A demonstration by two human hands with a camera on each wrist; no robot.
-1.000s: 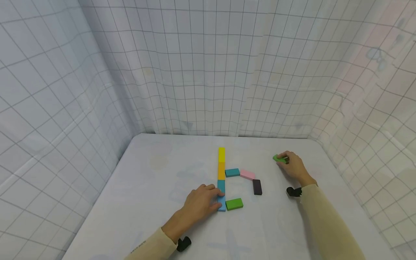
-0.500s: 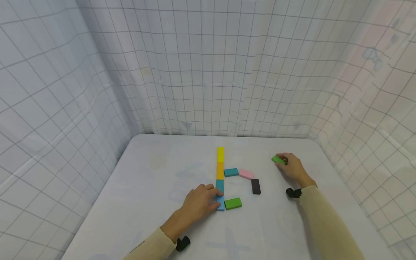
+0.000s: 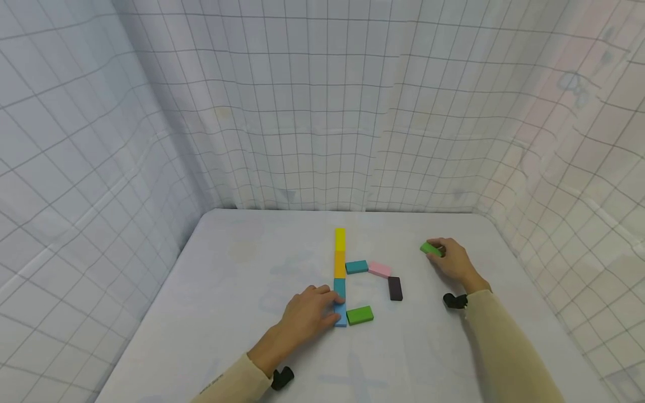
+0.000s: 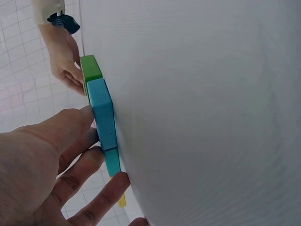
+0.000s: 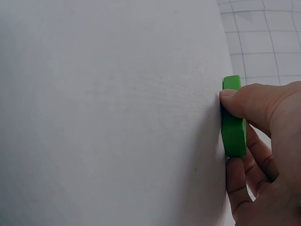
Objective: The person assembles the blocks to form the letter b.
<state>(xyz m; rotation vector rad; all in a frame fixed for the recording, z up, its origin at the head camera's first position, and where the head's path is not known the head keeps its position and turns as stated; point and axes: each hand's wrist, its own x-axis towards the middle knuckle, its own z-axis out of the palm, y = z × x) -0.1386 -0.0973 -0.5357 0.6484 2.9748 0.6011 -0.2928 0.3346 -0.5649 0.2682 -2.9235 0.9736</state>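
My left hand (image 3: 304, 313) rests over the near part of a straight column, with thumb and fingertips touching the light blue block (image 3: 341, 321) and spread loosely. Beyond that block the column runs on through a teal block (image 3: 340, 286), an orange block (image 3: 340, 264) and a yellow block (image 3: 340, 238). Over at the right, my right hand (image 3: 454, 262) pinches a green block (image 3: 430, 248) between thumb and fingers, at or just above the table. In the right wrist view, the thumb lies across this green block (image 5: 234, 134).
Right of the column, a second teal block (image 3: 356, 267), a pink block (image 3: 380, 270) and a dark block (image 3: 395, 289) form a bent line. Another green block (image 3: 360, 315) lies beside the light blue one. Gridded white curtains (image 3: 312, 112) surround the white table (image 3: 237, 268).
The green block in my right hand has turned slightly and shows more from under the fingers. My left hand stays on the column. The whole head view has shifted a little.
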